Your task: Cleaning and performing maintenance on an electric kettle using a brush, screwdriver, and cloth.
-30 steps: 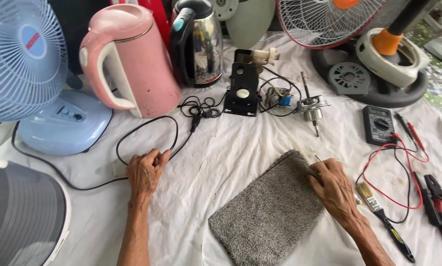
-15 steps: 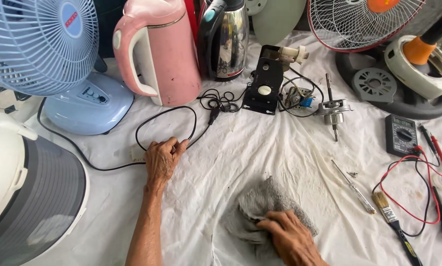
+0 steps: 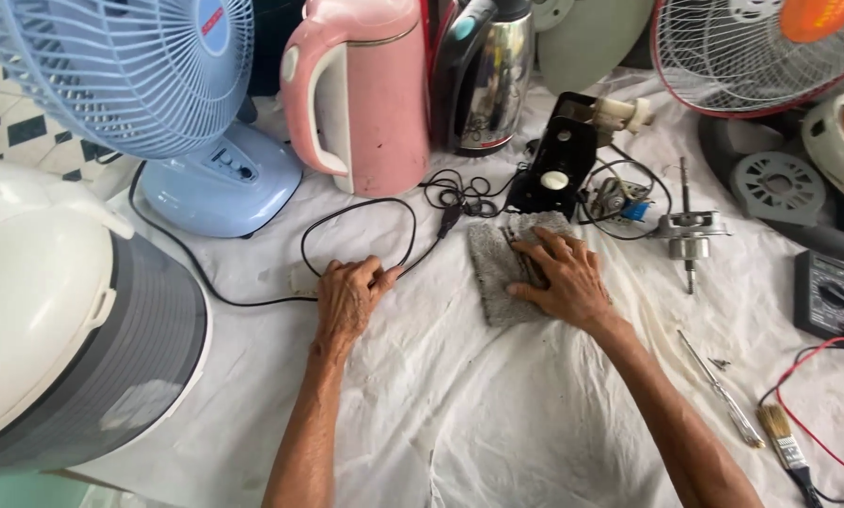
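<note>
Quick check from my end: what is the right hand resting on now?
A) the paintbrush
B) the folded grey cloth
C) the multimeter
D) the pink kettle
B: the right hand lies flat on the folded grey cloth, just in front of the black motor housing.

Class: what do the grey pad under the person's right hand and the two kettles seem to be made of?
Grey pad: likely fuzzy fabric, matte and nubbly under the right hand. Pink kettle: probably plastic, smooth with soft sheen. Silver kettle: apparently polished metal, mirror reflections.
</note>
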